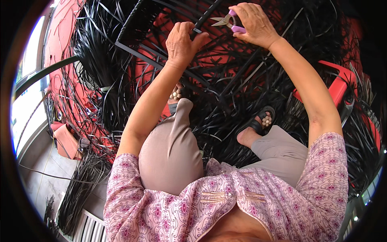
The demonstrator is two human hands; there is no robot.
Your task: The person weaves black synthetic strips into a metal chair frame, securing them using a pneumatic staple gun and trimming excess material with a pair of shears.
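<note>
My right hand (254,25) is closed round purple-handled spring snips (234,22). The blades are spread and point left, toward my other hand. My left hand (180,43) grips a dark bar of a black frame (139,53), its thumb stretched out to the right along it. The frame lies tilted in front of me, with black strips wound along one of its bars at the upper left. Whether a strip end also sits under the left fingers cannot be made out.
Loose black plastic strips (221,121) cover much of the red ground sheet (60,40). A thick tied bundle of strips (102,60) stands left of the frame. A red plastic stool or chair (340,82) is at the right. My sandalled feet rest among the strips.
</note>
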